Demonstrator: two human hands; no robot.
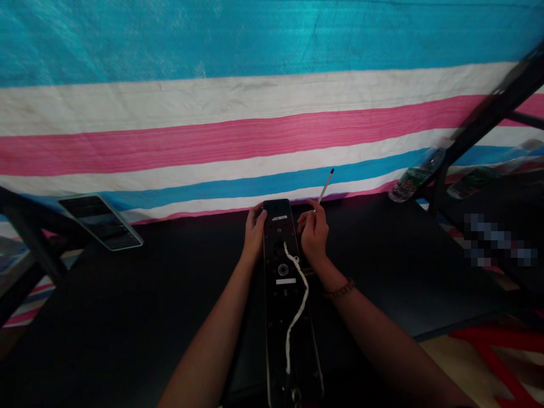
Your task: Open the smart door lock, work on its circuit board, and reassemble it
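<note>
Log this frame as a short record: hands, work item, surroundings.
left_hand: at left edge of black panel, far end
right_hand: holds pen, dark end up; panel contact unclear
panel_top: white cord running lengthwise
table: black
left_side: phone
right_side: clear bottle
backdrop: striped sheet

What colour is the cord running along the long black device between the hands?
The cord is white; the head view shows it best.
</note>
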